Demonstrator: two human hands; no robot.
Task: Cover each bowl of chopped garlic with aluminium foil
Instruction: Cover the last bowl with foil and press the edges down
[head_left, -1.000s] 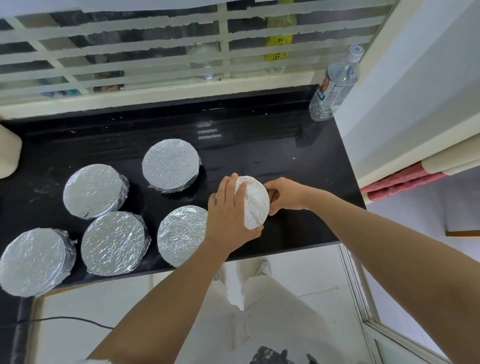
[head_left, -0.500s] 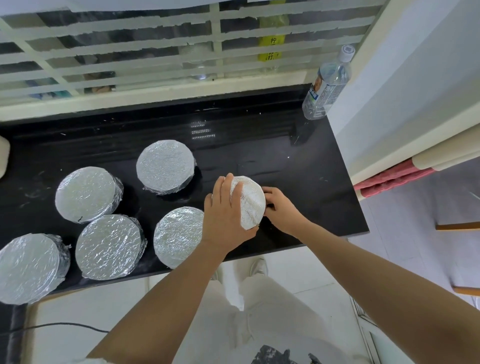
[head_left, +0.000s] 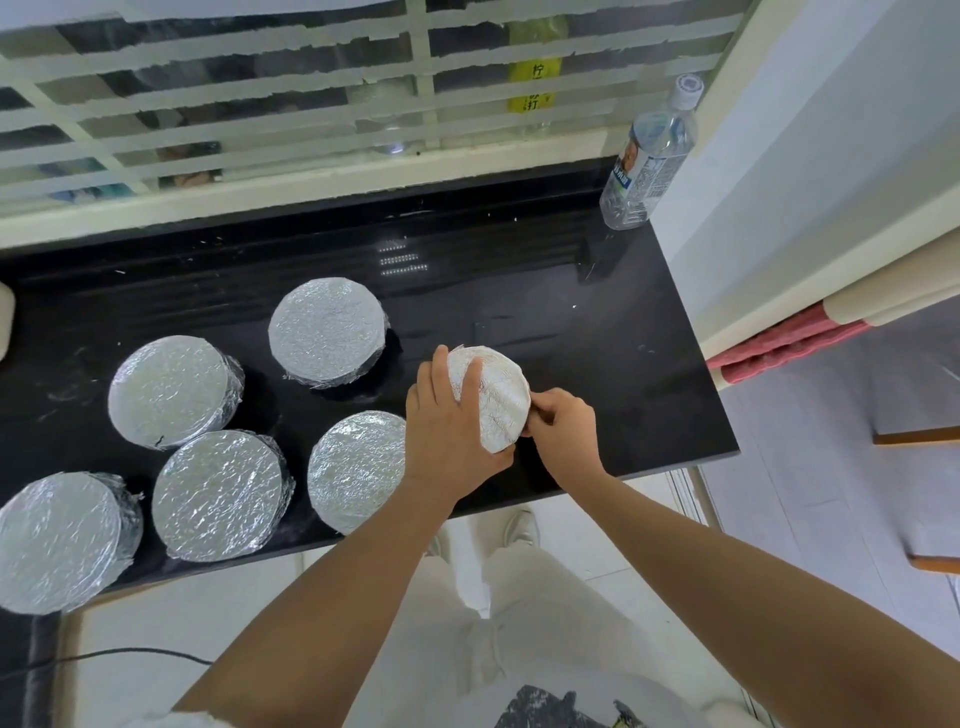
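The sixth bowl (head_left: 496, 421) is being held over the front right part of the dark surface (head_left: 545, 291), just beside the nearest covered bowl (head_left: 358, 467). It is being gripped by the left hand (head_left: 447, 415). The fingers (head_left: 470, 376) are being laid across the foil (head_left: 506, 387) on top and the thumb is being wrapped round the near edge. This hold is judged to be keeping the sheet taut and the bowl steady while the rim is being worked.

The bowl is being shown tilted, probably so that its right side is being offered to the other hand. Whether its base is touching the surface cannot be told. At that right edge the foil is being pinched by the curled fingers of the right hand (head_left: 563, 431), apparently so that the loose skirt is being pressed against the wall of the bowl.

Four further covered bowls (head_left: 221, 493) are being kept grouped to the left, likely so that finished work is not being disturbed. A water bottle (head_left: 644, 161) is being left standing in the far right corner, well apart from the hands.

The task is being judged as almost complete. Light pressure is being called for, since thin foil tears easily.
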